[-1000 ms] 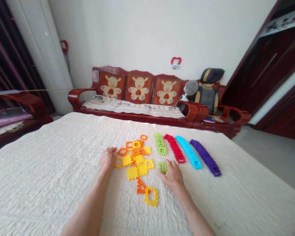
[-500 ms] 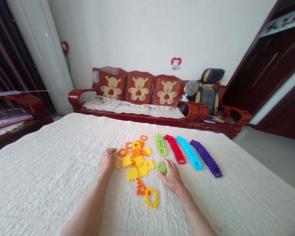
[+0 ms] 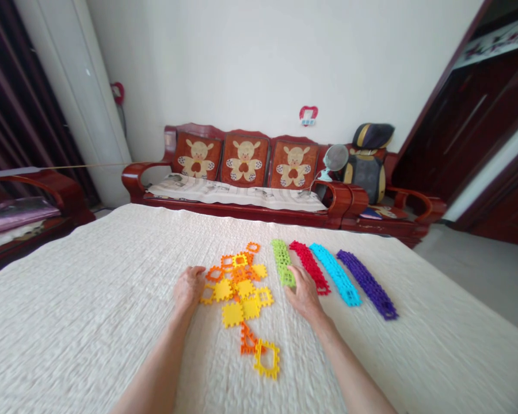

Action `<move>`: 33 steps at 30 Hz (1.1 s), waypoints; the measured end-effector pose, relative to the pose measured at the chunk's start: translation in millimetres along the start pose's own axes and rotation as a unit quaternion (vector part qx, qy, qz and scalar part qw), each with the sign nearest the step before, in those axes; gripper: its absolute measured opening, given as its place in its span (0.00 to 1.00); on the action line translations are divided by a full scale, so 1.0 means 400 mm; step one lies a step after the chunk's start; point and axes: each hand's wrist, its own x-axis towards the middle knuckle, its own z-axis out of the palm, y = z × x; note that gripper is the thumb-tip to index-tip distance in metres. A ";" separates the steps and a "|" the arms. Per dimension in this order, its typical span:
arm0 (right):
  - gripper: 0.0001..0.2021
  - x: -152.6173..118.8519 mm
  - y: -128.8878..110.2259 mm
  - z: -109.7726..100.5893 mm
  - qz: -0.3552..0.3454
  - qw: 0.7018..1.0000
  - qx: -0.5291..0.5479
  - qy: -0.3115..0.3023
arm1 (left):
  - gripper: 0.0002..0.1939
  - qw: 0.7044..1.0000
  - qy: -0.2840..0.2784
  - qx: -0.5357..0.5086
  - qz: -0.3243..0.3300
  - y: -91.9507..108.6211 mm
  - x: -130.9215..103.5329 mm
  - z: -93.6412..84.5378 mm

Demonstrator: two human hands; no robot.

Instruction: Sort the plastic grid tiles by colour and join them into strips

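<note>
Orange and yellow toothed tiles, such as a yellow square (image 3: pixel 232 314), lie in a loose heap on the white quilted cover. My left hand (image 3: pixel 190 289) rests at the heap's left edge beside a yellow frame tile (image 3: pixel 206 294), its fingers curled; what they hold, if anything, is hidden. On the right, my right hand (image 3: pixel 303 291) has its fingers round the near end of the green row (image 3: pixel 281 259), on a green tile there. Red (image 3: pixel 309 267), light blue (image 3: pixel 335 274) and purple (image 3: pixel 366 283) rows of overlapping tiles lie to its right.
A yellow frame tile (image 3: pixel 267 359) overlaps an orange triangle tile (image 3: pixel 248 340) at the heap's near end. Beyond the covered surface (image 3: pixel 112 276) stand a wooden sofa (image 3: pixel 233 210) with bear cushions and a small fan (image 3: pixel 336 157).
My right hand has moved forward, bringing the separate green tile to the near end of the green row. My left hand has barely moved. The view has tilted slightly.
</note>
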 end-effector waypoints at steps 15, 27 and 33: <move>0.17 -0.030 -0.113 0.037 -0.034 0.986 0.163 -0.026 | 0.17 1.000 0.009 -0.001 0.015 -0.001 0.001 0.003; 0.20 0.028 -0.169 0.170 -0.010 0.998 0.064 -0.019 | 0.19 0.988 0.054 -0.120 0.077 -0.013 0.021 0.037; 0.20 0.040 -0.172 0.193 0.011 0.996 0.084 -0.032 | 0.19 0.985 0.032 -0.144 0.086 -0.009 0.018 0.037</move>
